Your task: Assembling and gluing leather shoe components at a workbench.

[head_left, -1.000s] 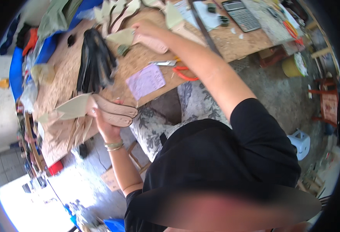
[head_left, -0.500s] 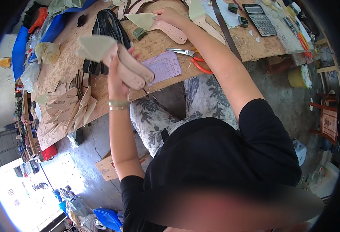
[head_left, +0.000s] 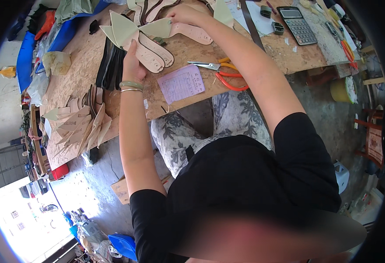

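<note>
My left hand (head_left: 134,65) grips a pair of pale leather strap pieces (head_left: 154,55) with rounded, punched ends and cream pointed flaps, held above the board. Over the far part of the table, my right hand (head_left: 185,16) has its fingers closed on another such leather piece (head_left: 193,33), at the join between flap and strap. That piece's flap reaches left to meet the flaps in my left hand. More strap pieces with dark edging (head_left: 151,11) lie at the far edge. A small dark green block (head_left: 159,41) sits partly hidden behind the held pieces.
Orange-handled scissors (head_left: 232,74) and a pink written slip (head_left: 181,84) lie near the front edge. Black straps (head_left: 109,65) and a fanned pile of leather pieces (head_left: 81,120) are at left. A calculator (head_left: 296,25) and green blocks (head_left: 278,28) are at right.
My left hand has lifted its leather pieces up and away from me, beside the piece at my right hand. My right hand has shifted slightly left and away.
</note>
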Demonstrator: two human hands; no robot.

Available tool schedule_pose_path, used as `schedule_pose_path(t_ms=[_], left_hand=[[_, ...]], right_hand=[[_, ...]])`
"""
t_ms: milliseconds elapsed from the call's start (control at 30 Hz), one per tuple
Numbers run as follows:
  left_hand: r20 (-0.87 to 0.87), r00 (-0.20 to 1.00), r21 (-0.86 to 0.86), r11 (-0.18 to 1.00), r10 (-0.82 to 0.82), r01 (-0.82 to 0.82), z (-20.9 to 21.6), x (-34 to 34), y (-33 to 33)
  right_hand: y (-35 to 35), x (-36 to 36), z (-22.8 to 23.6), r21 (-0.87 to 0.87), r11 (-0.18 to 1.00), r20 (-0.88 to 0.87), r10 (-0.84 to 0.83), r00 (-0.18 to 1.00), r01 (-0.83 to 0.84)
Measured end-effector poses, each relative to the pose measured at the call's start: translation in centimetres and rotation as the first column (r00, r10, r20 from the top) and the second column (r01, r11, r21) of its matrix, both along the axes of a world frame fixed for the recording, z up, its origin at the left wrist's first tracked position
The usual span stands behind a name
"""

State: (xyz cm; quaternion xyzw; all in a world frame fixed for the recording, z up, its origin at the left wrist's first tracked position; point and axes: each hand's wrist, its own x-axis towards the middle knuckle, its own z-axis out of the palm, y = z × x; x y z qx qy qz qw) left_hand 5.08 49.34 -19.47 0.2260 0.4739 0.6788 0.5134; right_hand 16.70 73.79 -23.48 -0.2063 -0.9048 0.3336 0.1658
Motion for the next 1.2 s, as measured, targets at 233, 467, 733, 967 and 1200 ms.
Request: schedule_pose_path(t_ms=[233,467,733,967,1200], left_hand=[[0.033,0.998,-0.037,0.998,0.050,-0.049,0.2,0.4,-0.1],[0.018,0.999,-0.038,0.998,0.048,-0.047,-0.1,0.1,0.1],[0.005,0.993,-0.031,0.992,0.119,-0.119,-1.4,-1.2,0.6],[0.081,0.984,-0.064,0.986,0.158,-0.153,0.7,-0.4,0.1],[0.157,0.961,-0.035,0.974,0.228,-0.225,0.7,-0.4,-0.3]], right_hand=[[-0.8,0.3,5.3,0.259,0.966,0.177,-0.049,0.983,0.002],[-4.5,3.1,7.1,0.247,0.939,0.138,-0.279,0.950,0.240],[-1.4,4.1,4.1,-0.215,0.854,-0.128,-0.506,0.853,0.474],[-0.8,6.3,5.5,-0.148,0.931,-0.294,-0.363,0.884,0.333],[-4.4,6.5,3.0,-0.367,0.868,-0.278,-0.445,0.851,0.334]])
